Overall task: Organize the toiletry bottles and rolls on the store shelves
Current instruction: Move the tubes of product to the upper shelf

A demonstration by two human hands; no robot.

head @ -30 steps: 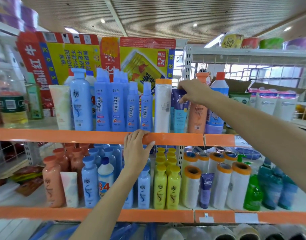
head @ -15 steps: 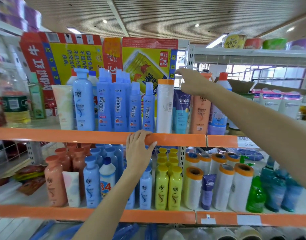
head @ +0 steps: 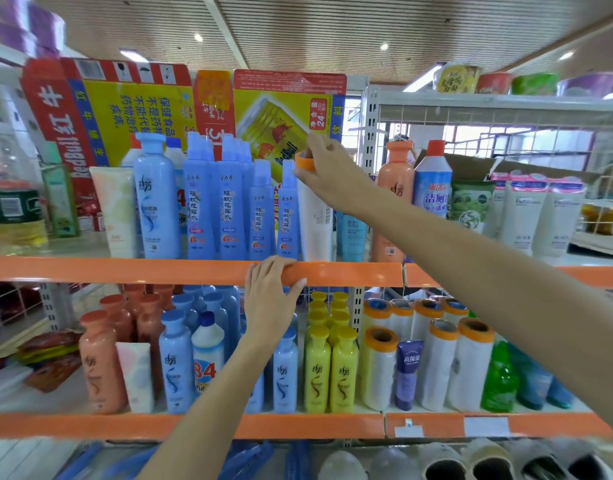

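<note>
**One roll out of place on the upper shelf**

We see our right hand (head: 327, 171) closed around the orange top of an upright white roll (head: 313, 216), long axis vertical. Matching rolls (head: 468, 362) stand below, to the right. Our left hand (head: 268, 299) grips the orange shelf edge (head: 125, 270), farther away.

The cardboard box (head: 90, 109) reads "RedBull" — a white bottle (head: 205, 367) below shows "84".

A slatted ceiling (head: 298, 26) with small spotlights (head: 198, 37) ran overhead, bright windows (head: 506, 140) glowed at two o'clock behind white wire racking (head: 471, 112).
</note>
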